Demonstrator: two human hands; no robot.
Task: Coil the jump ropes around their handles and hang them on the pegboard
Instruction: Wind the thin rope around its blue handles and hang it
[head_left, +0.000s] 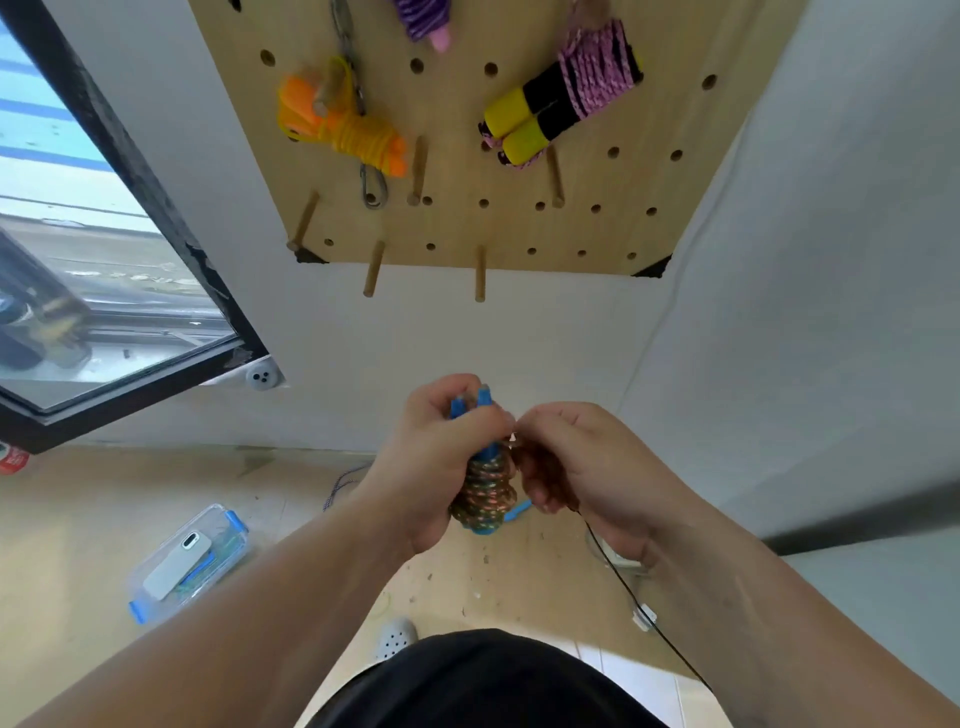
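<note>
My left hand (439, 457) grips a pair of blue jump-rope handles (480, 408) held together, with a multicoloured rope coil (483, 496) wound round their lower part. Right beside the coil, my right hand (576, 467) has its fingers curled and pinches the rope's end. Above, the wooden pegboard (467, 223) carries an orange-handled yellow rope bundle (337, 124), a yellow-and-black-handled pink rope bundle (561, 98) and a purple bundle (423, 21) at the top edge.
Bare wooden pegs (374, 267) (480, 273) stick out of the pegboard's lower edge. A clear plastic box with blue clips (189, 564) sits on the floor at left, a loose rope end (340, 483) near it. A window (104, 260) is at left. A thin black cable (639, 603) runs past my right wrist.
</note>
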